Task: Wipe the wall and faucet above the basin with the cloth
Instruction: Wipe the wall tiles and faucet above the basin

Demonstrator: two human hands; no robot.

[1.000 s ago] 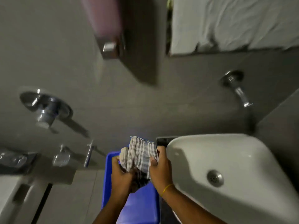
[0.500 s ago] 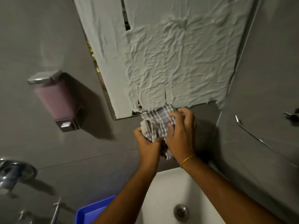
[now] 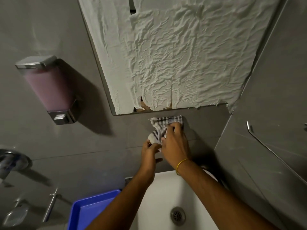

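Observation:
A grey-and-white striped cloth (image 3: 163,126) is pressed flat against the grey tiled wall (image 3: 99,141) just under the mirror's lower edge. My right hand (image 3: 175,143) lies over the cloth and holds it to the wall. My left hand (image 3: 149,153) pinches the cloth's lower corner from below. The white basin (image 3: 159,201) with its metal drain (image 3: 177,215) sits beneath my forearms. The basin faucet is hidden behind my right arm.
The mirror (image 3: 114,112) above is covered with crumpled white paper (image 3: 182,55). A pink soap dispenser (image 3: 48,88) hangs at left. Chrome shower fittings (image 3: 11,163) and a blue tray (image 3: 89,211) sit at lower left; a metal rail (image 3: 269,150) runs along the right wall.
Both hands carried the cloth up from over the blue tray to the wall under the mirror. The cloth has been spread out and my right hand now presses it flat.

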